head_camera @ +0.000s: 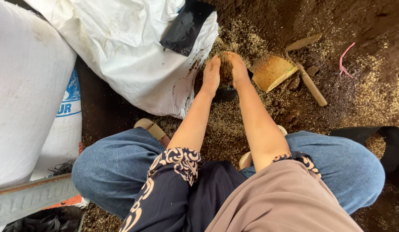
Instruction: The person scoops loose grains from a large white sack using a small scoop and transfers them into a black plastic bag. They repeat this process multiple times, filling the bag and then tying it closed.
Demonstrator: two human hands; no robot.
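Left hand [211, 75] and right hand [238, 68] pressed together, fingers closed around a clump of soil and husk mix [225, 68], held just above a small black bag [225, 92] on the ground. Beside: white sack [130, 51], hoe [294, 64].

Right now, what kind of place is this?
Probably a plant nursery or potting work area on bare ground. Dark soil mixed with husks covers the floor, big white woven sacks lie beside the person, and a small hoe rests nearby. Both hands, left hand and right hand, cup a clump of soil mix.
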